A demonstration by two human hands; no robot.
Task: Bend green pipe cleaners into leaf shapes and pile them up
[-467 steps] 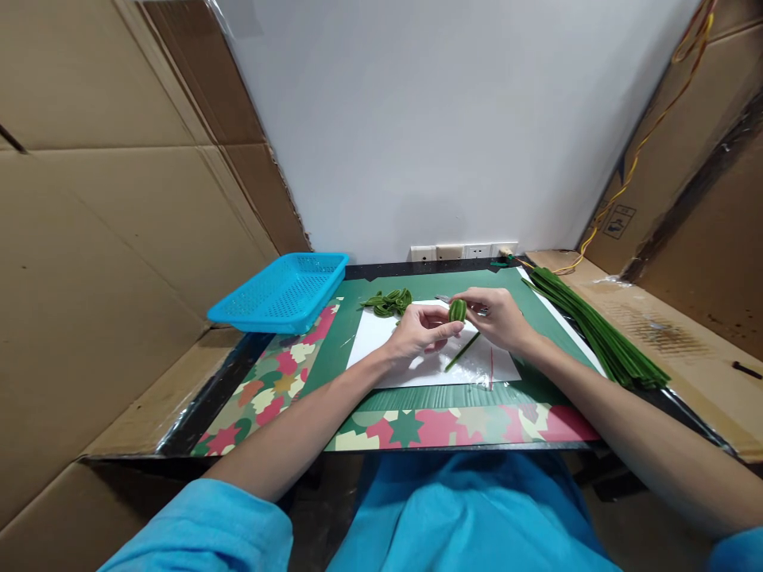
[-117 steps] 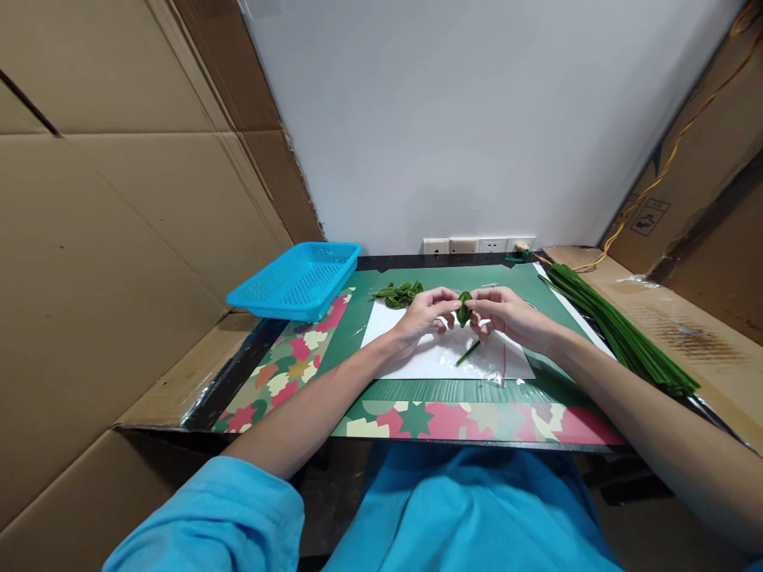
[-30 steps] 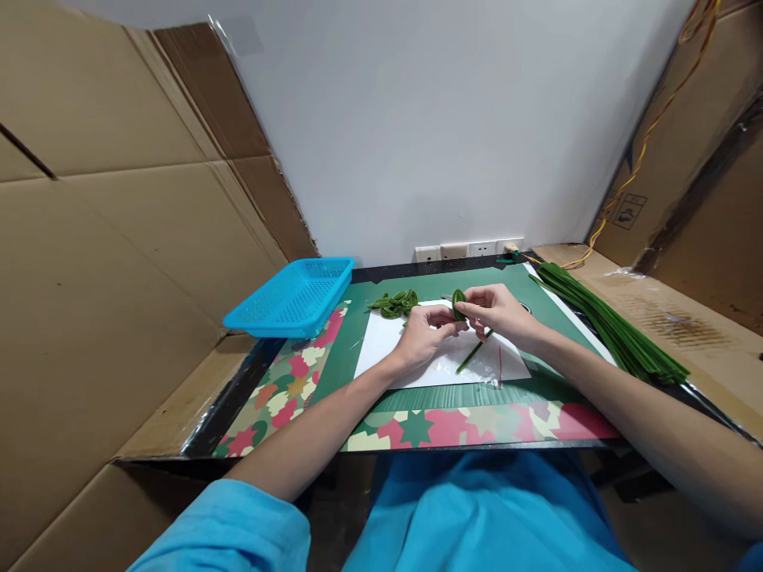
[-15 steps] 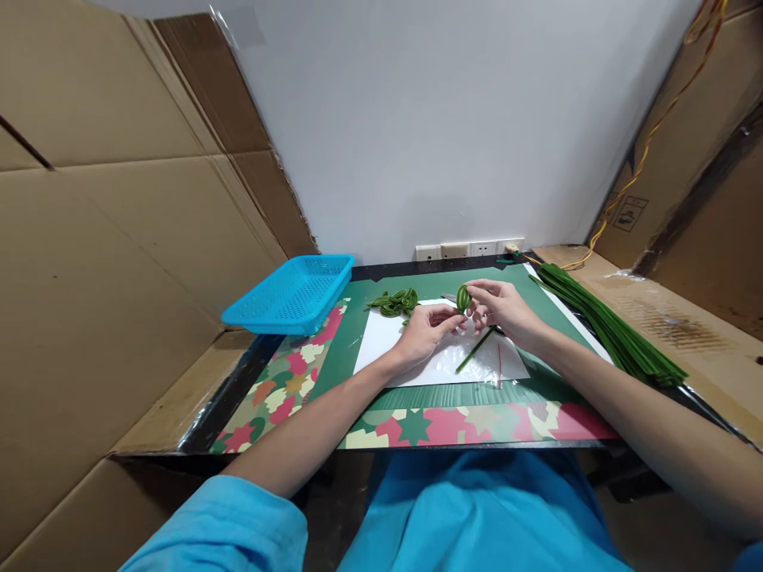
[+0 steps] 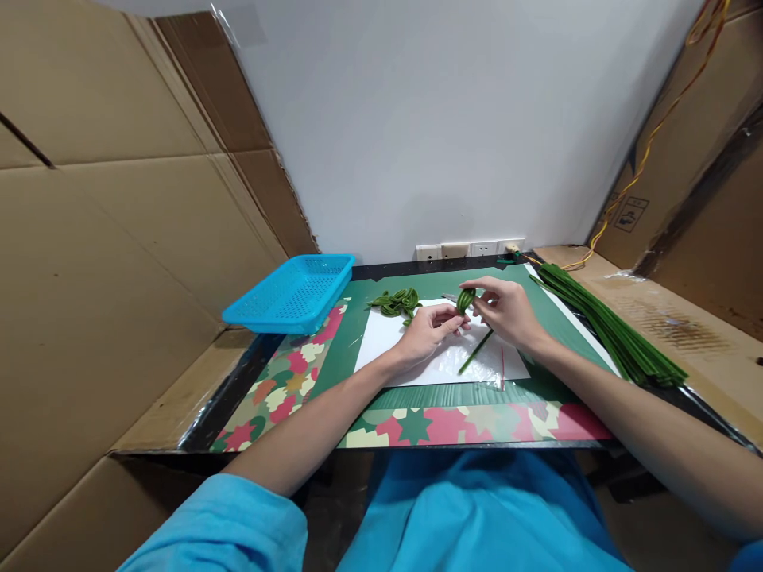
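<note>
A small green leaf-shaped loop of pipe cleaner point(image 5: 466, 300) is held up between both hands, over a white sheet. My left hand point(image 5: 427, 334) pinches its lower end. At its top and right side, the fingertips of my right hand point(image 5: 506, 310) close on it. A single straight green pipe cleaner point(image 5: 475, 353) slants across the sheet below my right hand. Left of the hands, a pile of similar looped green pieces point(image 5: 395, 302) rests at the sheet's upper edge. Behind the held loop a grey metal tip point(image 5: 448, 296) shows; the rest of it is hidden.
A clear plastic bag with a red strip point(image 5: 502, 369) lies on the white sheet point(image 5: 377, 349). At the right is a thick bundle of green pipe cleaners point(image 5: 608, 330). A blue basket point(image 5: 238, 316) stands at the left. Cardboard walls point(image 5: 149, 230) flank the table; sockets point(image 5: 456, 252) line the back wall.
The held loop has tilted slightly to the right at its top. My right hand's fingers have shifted and curled in more around it. My left hand has barely moved.
</note>
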